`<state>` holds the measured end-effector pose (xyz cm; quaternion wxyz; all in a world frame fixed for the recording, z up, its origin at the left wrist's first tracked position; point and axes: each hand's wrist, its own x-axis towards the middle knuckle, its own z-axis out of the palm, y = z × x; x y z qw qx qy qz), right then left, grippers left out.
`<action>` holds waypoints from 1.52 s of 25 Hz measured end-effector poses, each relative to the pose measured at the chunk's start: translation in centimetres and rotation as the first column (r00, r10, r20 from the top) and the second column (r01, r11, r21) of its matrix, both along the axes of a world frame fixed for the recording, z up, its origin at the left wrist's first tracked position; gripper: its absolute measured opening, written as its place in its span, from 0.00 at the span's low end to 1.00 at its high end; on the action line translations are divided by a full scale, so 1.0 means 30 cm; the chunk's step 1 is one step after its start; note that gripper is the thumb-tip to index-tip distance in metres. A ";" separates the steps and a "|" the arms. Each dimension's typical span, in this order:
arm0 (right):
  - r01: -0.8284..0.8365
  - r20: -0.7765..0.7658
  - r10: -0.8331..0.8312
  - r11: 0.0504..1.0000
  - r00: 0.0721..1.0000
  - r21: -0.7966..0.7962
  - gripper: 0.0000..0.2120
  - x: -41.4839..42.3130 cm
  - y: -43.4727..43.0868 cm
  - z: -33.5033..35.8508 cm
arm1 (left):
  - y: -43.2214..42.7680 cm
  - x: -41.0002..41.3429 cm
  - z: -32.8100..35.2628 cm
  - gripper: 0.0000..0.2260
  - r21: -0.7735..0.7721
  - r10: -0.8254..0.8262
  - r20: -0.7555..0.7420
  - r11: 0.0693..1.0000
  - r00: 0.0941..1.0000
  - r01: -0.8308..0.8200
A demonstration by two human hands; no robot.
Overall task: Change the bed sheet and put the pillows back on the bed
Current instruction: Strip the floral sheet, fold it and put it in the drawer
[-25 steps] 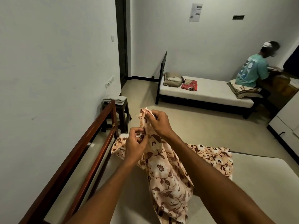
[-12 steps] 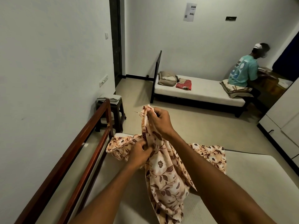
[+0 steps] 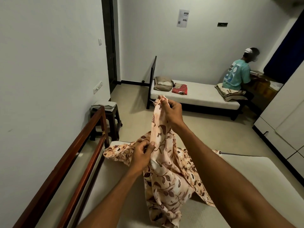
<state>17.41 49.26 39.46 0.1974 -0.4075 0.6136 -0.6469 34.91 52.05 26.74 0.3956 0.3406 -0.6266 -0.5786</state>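
Observation:
A peach floral bed sheet (image 3: 166, 176) lies bunched on the bare cream mattress (image 3: 263, 178) in front of me. My right hand (image 3: 171, 111) grips one corner of the sheet and holds it up above the bed. Lower down, my left hand (image 3: 142, 155) pinches the sheet's edge between thumb and fingers. The rest of the sheet hangs down and spreads over the mattress. I see no pillow on this bed.
A wooden bed rail (image 3: 69, 162) runs along the left wall. A stool (image 3: 107, 122) bears folded cloth. Across the floor stands a second bed (image 3: 202, 96) with a pillow (image 3: 162, 83), a red cloth (image 3: 180, 88) and a person (image 3: 236, 74) sitting at its end. White cabinets (image 3: 283, 119) line the right.
My left hand has slid down the sheet's edge, away from my right hand, which keeps the corner raised. My view has shifted a little.

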 end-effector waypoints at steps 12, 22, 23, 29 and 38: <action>0.201 -0.026 -0.203 0.976 0.979 -0.079 0.20 -0.168 -0.020 0.158 | -0.034 -0.090 0.237 0.19 -0.058 0.003 -0.088 0.998 0.996 -0.009; 0.238 -0.038 -0.240 0.970 0.970 -0.059 0.20 -0.090 -0.042 0.140 | -0.022 -0.143 0.134 0.18 -0.072 -0.092 0.118 0.992 0.989 0.101; 0.233 -0.024 -0.234 0.971 0.972 -0.058 0.19 -0.085 -0.039 0.129 | -0.016 -0.144 0.120 0.15 -0.060 -0.083 0.125 0.994 0.989 0.091; 0.236 0.061 -0.233 0.970 0.971 -0.054 0.16 -0.073 0.020 0.070 | 0.029 -0.113 0.043 0.08 -0.048 -0.100 0.103 0.993 0.990 0.105; 0.250 0.213 -0.255 0.967 0.943 0.049 0.12 -0.099 0.201 -0.097 | 0.166 -0.036 -0.180 0.21 0.379 -0.541 0.409 0.833 0.735 0.402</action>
